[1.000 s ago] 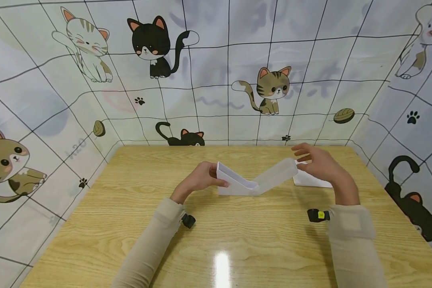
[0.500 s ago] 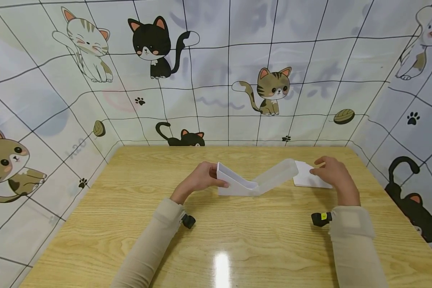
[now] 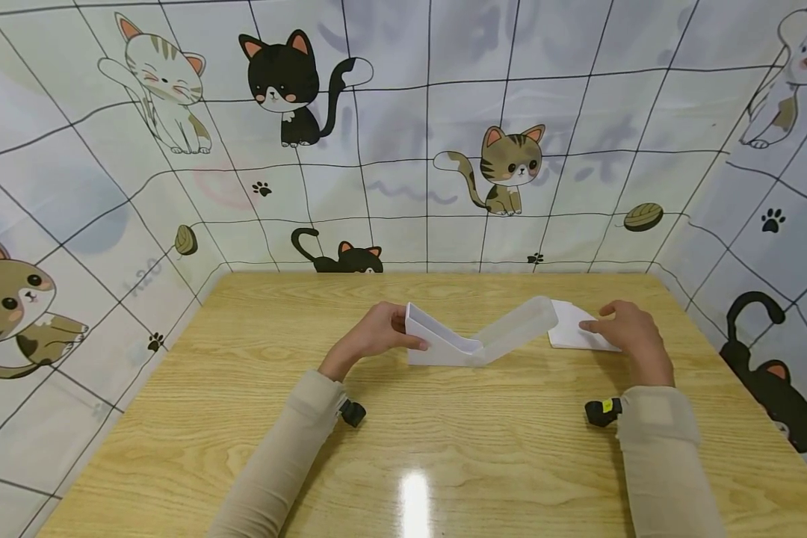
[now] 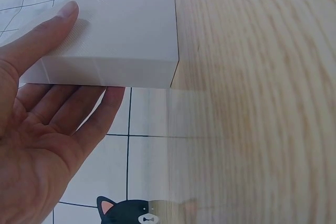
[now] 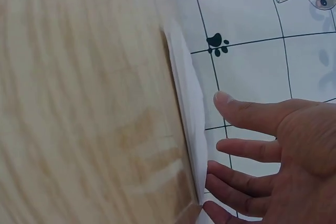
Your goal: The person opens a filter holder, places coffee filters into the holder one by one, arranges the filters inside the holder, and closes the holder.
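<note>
The person's left hand [image 3: 376, 329] grips the end of a white box [image 3: 437, 353], thumb on one side and fingers on the other, while the right hand [image 3: 631, 336] is loosely spread and grasps nothing, its lower fingertips at the edge of some white paper [image 3: 570, 332], though I can't tell whether they touch. The box sits on the wooden table [image 3: 444, 456], its cloudy cover [image 3: 518, 329] slanting up toward the paper, and a cat-patterned wall [image 3: 403, 187] stands behind.
</note>
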A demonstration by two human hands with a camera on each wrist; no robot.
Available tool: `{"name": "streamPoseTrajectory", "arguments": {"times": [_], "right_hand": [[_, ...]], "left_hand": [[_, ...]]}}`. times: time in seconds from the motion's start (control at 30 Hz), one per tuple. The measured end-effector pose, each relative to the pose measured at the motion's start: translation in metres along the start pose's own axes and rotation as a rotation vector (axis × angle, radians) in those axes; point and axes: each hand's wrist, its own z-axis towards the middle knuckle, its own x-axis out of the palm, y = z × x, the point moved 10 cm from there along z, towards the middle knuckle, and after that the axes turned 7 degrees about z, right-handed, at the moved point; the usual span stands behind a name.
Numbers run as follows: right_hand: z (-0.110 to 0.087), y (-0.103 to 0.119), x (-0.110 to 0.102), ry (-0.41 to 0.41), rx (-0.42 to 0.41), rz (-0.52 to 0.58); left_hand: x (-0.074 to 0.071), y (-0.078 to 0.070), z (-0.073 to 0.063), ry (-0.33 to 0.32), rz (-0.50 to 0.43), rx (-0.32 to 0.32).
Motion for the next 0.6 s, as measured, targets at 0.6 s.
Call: {"name": "streamPoseTrajectory", "arguments": {"times": [0.6], "right_hand": [[-0.005,-0.012,0.000,-0.060,0.055,0.000]], "left_hand": [[0.000,-0.001,0.000,0.002,-0.013,0.005]]}}
